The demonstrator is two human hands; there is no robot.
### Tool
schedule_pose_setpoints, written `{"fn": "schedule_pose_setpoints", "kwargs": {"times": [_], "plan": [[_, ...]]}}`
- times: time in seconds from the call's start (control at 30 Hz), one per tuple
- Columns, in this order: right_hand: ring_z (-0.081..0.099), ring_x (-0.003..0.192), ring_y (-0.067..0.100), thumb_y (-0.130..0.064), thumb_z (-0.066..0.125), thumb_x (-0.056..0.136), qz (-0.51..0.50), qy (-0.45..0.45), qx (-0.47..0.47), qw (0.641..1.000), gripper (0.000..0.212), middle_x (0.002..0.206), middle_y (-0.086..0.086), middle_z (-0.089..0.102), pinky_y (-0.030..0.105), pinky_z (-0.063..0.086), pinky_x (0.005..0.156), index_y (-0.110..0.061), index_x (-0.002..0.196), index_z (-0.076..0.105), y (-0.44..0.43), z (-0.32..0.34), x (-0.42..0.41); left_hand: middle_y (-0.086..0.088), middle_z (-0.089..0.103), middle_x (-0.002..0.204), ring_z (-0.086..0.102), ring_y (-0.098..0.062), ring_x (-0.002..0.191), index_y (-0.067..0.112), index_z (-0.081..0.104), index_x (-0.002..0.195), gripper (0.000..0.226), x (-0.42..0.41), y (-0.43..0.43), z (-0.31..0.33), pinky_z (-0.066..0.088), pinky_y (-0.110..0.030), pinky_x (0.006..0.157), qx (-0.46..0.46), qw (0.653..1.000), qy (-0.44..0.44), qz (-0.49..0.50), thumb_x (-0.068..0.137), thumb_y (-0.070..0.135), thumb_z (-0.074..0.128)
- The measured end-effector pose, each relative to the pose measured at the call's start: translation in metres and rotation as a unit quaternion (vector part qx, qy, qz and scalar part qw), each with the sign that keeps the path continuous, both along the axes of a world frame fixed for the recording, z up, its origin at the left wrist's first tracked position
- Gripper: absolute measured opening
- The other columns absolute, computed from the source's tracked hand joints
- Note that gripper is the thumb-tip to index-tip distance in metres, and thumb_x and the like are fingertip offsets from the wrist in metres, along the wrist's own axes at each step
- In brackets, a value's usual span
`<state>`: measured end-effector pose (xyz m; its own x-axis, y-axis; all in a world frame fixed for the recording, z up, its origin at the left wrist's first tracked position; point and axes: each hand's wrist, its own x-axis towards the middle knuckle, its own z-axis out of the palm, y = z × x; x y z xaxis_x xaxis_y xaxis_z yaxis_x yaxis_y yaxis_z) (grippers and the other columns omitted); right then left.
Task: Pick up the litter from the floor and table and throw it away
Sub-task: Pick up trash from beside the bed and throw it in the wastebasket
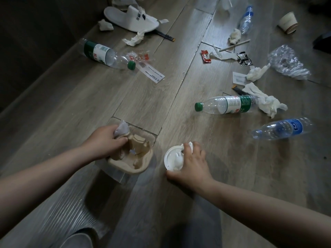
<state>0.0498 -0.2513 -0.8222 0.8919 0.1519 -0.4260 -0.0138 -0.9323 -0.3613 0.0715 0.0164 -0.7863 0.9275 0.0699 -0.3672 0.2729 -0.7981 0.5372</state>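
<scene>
My left hand [105, 142] grips a beige pulp cup tray [138, 158] by its rim on the wooden floor, with a small crumpled paper [121, 129] pinched in the same hand. To its right lies a white plastic cup lid [172, 159], and my right hand [191, 161] curls over it, fingertips on its far edge and thumb at its near edge. A bit of white tissue shows under those fingers. Empty bottles lie around: green-capped ones [225, 105] [107, 55] and blue-labelled ones [283, 128] [247, 19].
Crumpled tissues [265, 101] [133, 39], a red sachet [205, 56], a black wrapper [244, 59], crumpled clear plastic [288, 62], a paper cup [288, 22], a stick [234, 45] and a white slipper [132, 17] litter the floor. A dark wall runs along the left.
</scene>
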Motion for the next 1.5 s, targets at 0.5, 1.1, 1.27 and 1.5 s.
{"fn": "schedule_pose_setpoints", "kwargs": {"times": [0.5, 1.1, 1.27, 1.5], "plan": [[0.045, 0.102, 0.021, -0.062, 0.066, 0.056, -0.049, -0.026, 0.038, 0.998, 0.076, 0.107, -0.004, 0.034, 0.030, 0.037, 0.076, -0.024, 0.115, 0.038, -0.045, 0.055, 0.041, -0.002, 0.064, 0.079, 0.060, -0.018, 0.075, 0.014, 0.063, 0.087, 0.015, 0.021, -0.021, 0.037, 0.047, -0.035, 0.066, -0.014, 0.999, 0.023, -0.021, 0.087, 0.029, 0.063], [0.049, 0.103, 0.019, -0.053, 0.072, 0.058, -0.314, -0.029, 0.069, 0.947, 0.075, 0.112, -0.005, 0.036, 0.030, 0.042, 0.081, -0.030, 0.121, 0.040, -0.151, 0.395, 0.020, 0.002, 0.056, 0.071, 0.052, -0.016, 0.068, 0.021, 0.051, 0.073, 0.018, 0.072, -0.162, 0.359, 0.035, -0.030, 0.056, -0.043, 0.991, 0.023, -0.127, 0.086, 0.024, 0.064], [0.051, 0.100, 0.019, -0.053, 0.072, 0.059, -0.391, -0.067, 0.056, 0.916, 0.081, 0.112, -0.006, 0.035, 0.031, 0.044, 0.082, -0.029, 0.127, 0.037, -0.185, 0.573, -0.014, -0.001, 0.055, 0.072, 0.052, -0.022, 0.070, 0.017, 0.047, 0.071, 0.022, 0.074, -0.215, 0.535, 0.037, -0.033, 0.057, -0.042, 0.978, -0.019, -0.204, 0.087, 0.022, 0.062], [0.048, 0.101, 0.017, -0.067, 0.064, 0.048, -0.415, -0.110, 0.079, 0.900, 0.093, 0.115, -0.008, 0.032, 0.038, 0.050, 0.085, -0.034, 0.129, 0.031, -0.212, 0.810, -0.050, 0.002, 0.054, 0.068, 0.050, -0.017, 0.065, 0.018, 0.047, 0.073, 0.021, 0.057, -0.283, 0.761, 0.037, -0.031, 0.054, -0.077, 0.952, -0.133, -0.266, 0.085, 0.024, 0.063]]}}
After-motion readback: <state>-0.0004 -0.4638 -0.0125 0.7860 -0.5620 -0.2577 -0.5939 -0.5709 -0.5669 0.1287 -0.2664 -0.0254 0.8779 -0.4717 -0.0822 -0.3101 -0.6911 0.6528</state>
